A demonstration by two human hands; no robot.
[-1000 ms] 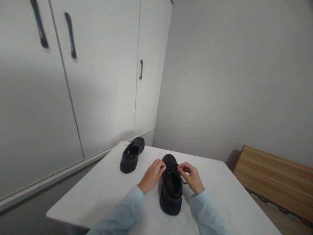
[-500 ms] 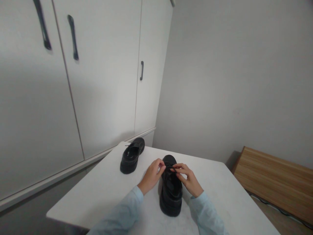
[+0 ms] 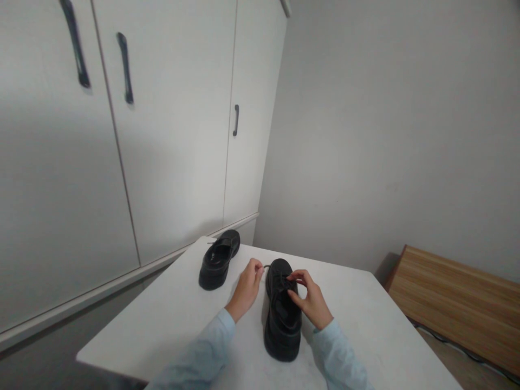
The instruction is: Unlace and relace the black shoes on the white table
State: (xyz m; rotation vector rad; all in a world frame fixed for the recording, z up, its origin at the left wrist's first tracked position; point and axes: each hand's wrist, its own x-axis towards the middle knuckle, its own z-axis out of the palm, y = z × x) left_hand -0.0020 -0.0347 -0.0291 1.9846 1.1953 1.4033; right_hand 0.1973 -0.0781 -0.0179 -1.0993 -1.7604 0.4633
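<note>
A black lace-up shoe (image 3: 282, 325) stands on the white table (image 3: 170, 319), toe pointing away from me. My left hand (image 3: 246, 290) is beside the shoe's left side and pinches one black lace end (image 3: 266, 266), pulled out to the left. My right hand (image 3: 309, 300) rests over the lacing at the top of the shoe and pinches the lace there. Both arms wear light blue sleeves. A second black shoe (image 3: 218, 259) stands farther back on the left, near the table's far corner, untouched.
White cupboard doors with dark handles (image 3: 125, 67) fill the left side, close behind the table. A plain grey wall is ahead. A wooden bench or board (image 3: 459, 295) lies low at the right, beyond the table's edge.
My left hand has drawn away to the left, pulling a lace end out. My right hand has shifted in over the lacing. The camera has tilted slightly.
</note>
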